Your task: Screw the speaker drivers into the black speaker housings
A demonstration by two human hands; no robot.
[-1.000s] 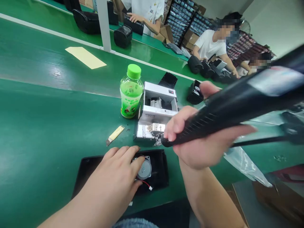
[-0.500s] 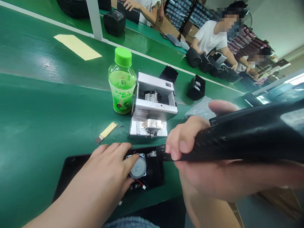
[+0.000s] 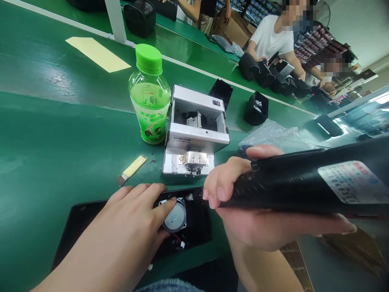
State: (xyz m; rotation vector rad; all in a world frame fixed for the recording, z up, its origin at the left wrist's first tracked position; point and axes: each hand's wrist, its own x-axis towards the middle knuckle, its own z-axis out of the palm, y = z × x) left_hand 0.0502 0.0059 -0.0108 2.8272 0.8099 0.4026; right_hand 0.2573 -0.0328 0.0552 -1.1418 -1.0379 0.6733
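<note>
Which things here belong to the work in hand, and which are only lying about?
Work in hand:
black tool in right hand
round metal part at left hand
black casing under it
probably silver machine

Apparently just lying about:
drink bottle
yellow cutter
yellow paper

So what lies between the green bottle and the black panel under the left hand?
In the head view, a yellow cutter and a dark scrap lie between the bottle and the panel.

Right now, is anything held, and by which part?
The right hand grips the black tool by its narrower front end; the left hand touches the round speaker, its grip unclear.
</note>
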